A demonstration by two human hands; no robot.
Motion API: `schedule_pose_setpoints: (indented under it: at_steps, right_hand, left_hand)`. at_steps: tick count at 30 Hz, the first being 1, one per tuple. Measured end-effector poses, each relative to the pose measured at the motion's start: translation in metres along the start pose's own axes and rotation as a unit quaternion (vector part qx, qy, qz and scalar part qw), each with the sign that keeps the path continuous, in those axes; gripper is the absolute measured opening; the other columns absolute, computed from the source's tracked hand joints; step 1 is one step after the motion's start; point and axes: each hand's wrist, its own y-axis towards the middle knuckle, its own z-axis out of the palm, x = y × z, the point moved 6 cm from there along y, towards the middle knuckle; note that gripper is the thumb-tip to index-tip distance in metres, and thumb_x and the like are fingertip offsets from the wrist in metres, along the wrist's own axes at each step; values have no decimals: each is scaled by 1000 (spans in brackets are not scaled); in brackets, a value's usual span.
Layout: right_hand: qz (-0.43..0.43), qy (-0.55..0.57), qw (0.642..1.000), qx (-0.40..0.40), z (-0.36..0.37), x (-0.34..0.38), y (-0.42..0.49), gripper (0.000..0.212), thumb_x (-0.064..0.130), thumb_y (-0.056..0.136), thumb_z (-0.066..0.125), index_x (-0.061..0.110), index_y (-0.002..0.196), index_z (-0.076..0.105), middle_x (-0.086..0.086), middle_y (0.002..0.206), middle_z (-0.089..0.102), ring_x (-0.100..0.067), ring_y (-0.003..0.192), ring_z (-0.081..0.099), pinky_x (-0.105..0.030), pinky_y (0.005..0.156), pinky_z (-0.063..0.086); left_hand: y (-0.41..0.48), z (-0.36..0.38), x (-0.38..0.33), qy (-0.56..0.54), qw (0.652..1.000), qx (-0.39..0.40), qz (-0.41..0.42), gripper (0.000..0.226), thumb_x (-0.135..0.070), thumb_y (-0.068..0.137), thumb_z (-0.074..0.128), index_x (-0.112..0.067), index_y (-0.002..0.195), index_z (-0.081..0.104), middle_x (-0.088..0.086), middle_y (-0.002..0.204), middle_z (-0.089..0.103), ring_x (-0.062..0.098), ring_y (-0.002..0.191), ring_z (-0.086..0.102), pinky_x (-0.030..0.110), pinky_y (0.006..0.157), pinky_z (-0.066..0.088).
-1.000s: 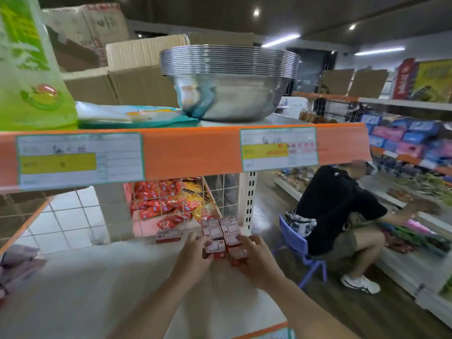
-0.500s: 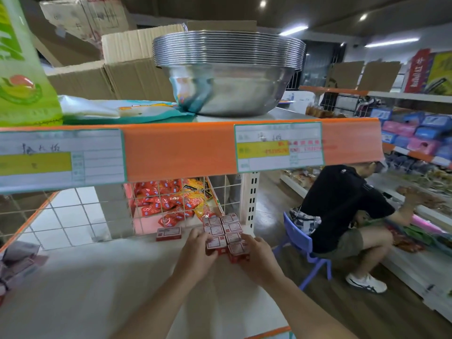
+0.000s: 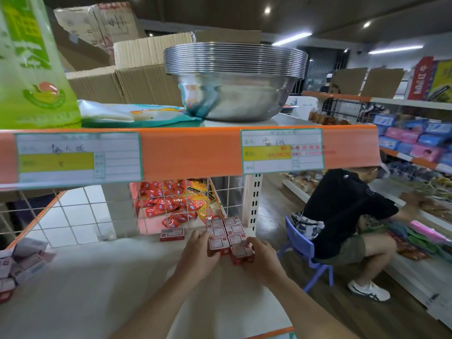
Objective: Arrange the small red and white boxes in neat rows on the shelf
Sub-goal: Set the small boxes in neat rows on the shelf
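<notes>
Small red and white boxes [image 3: 226, 232] stand in two short rows at the back right of the white shelf [image 3: 102, 285]. My left hand [image 3: 199, 256] holds the front-left box [image 3: 218, 246] of the group. My right hand [image 3: 265, 261] holds the front-right box [image 3: 241, 253]. A single box [image 3: 172, 234] lies apart to the left, by the wire grid. More such boxes [image 3: 14, 265] sit blurred at the shelf's far left edge.
An orange-edged upper shelf [image 3: 190, 152] hangs close overhead, bearing stacked steel bowls [image 3: 234, 81], cardboard cartons and bags. A wire grid [image 3: 171, 204] with red snack packets backs the shelf. A person in black [image 3: 347, 211] sits on a blue stool in the aisle at right.
Both hands stay on the two front boxes, pressing them against the rows. The view has shifted slightly closer and lower.
</notes>
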Motion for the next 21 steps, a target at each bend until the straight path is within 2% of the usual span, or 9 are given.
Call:
schedule_pose_setpoints:
  at_steps: [2, 5, 7, 9, 12, 15, 18, 21]
  right_hand:
    - [-3, -2, 1000, 14, -7, 3, -1, 63, 38, 74, 76, 28, 130, 49, -3, 124, 50, -22, 112, 55, -36, 97, 49]
    - [-41, -70, 997, 1, -23, 15, 1, 48, 27, 85, 64, 26, 131, 50, -5, 130, 52, -23, 114, 55, -36, 94, 52]
    - [-75, -140, 987, 8, -26, 32, -1, 38, 28, 89, 56, 24, 127, 55, -4, 129, 55, -22, 113, 56, -33, 91, 53]
    - [-108, -222, 969, 29, -18, 53, -4, 30, 33, 93, 48, 22, 118, 61, -4, 124, 60, -23, 111, 57, -36, 91, 53]
    - [-152, -287, 944, 65, 5, 85, -9, 34, 38, 93, 41, 23, 114, 63, -4, 118, 63, -25, 107, 59, -40, 89, 52]
    - [-193, -287, 933, 102, 39, 113, -12, 38, 41, 91, 39, 25, 121, 57, -6, 123, 62, -27, 110, 58, -39, 88, 50]
    - [-216, -260, 933, 126, 72, 138, -20, 40, 44, 91, 46, 29, 127, 52, -3, 132, 56, -25, 119, 53, -36, 94, 45]
    - [-254, -254, 922, 143, 108, 165, -29, 38, 47, 87, 50, 33, 122, 55, 0, 130, 57, -22, 121, 52, -35, 97, 44]
  left_hand:
    - [-3, -9, 2, -12, 1000, 14, 2, 28, -25, 78, 69, -21, 105, 60, -11, 109, 45, 11, 100, 54, 26, 88, 47]
    - [-9, -22, 10, 20, 998, 58, -3, 9, -25, 78, 64, -20, 86, 65, -3, 98, 64, 17, 87, 62, 26, 75, 49]
    - [-17, -32, 20, 74, 992, 101, -34, 14, -28, 81, 62, -21, 92, 69, -4, 101, 69, 15, 91, 64, 26, 79, 51]
    - [-26, -45, 31, 119, 982, 131, -67, 23, -35, 82, 62, -23, 101, 69, -4, 110, 68, 16, 99, 63, 29, 87, 51]
    - [-43, -72, 46, 212, 958, 166, -101, 36, -46, 83, 59, -27, 113, 63, 1, 124, 60, 22, 111, 58, 31, 94, 47]
    - [-62, -105, 63, 235, 952, 150, -125, 40, -50, 82, 57, -28, 115, 61, 1, 125, 57, 22, 115, 53, 32, 93, 44]
    - [-87, -144, 83, 230, 955, 107, -155, 38, -49, 79, 55, -27, 110, 61, -1, 119, 58, 21, 112, 52, 32, 90, 43]
    - [-117, -180, 106, 228, 953, 57, -191, 33, -45, 79, 56, -25, 105, 59, -2, 111, 58, 20, 110, 53, 30, 86, 43]
